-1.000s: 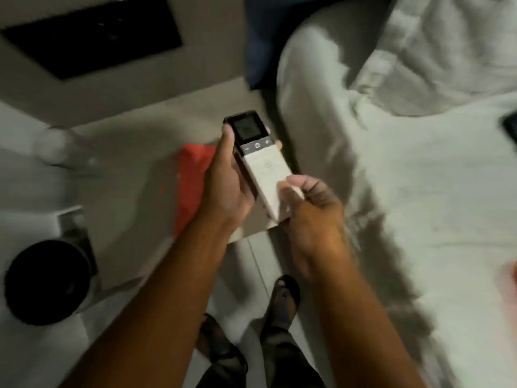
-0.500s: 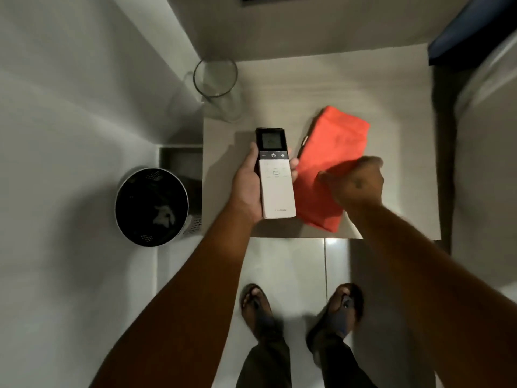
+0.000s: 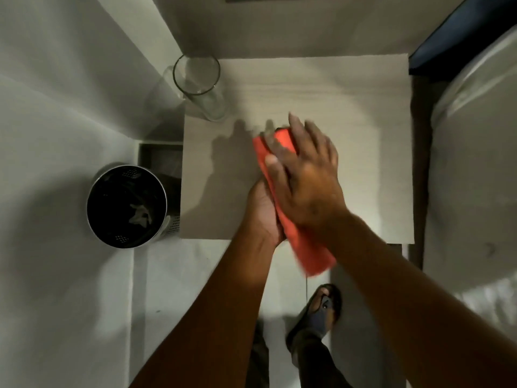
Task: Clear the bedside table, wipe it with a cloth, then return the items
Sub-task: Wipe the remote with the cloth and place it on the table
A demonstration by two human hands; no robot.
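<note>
Now your 2 hands meet over the near middle of the bedside table (image 3: 349, 113). Your right hand (image 3: 305, 183) lies flat on top of the orange cloth (image 3: 310, 247), with its fingers (image 3: 296, 130) spread wide and pointing to the far side. Your left hand (image 3: 263, 208) is under the cloth, curled around something you cannot see because the cloth covers it. A small dark tip pokes out at the far end of the cloth, just under your right fingers. The cloth is folded long, and its near end hangs past the table's near edge, above the floor. A clear glass (image 3: 200, 85) stands on the far left corner of the table, well apart from your hands. A round black bin (image 3: 127, 205) sits on the floor to the left of the table. The bed (image 3: 475, 163) is on the right.
</note>
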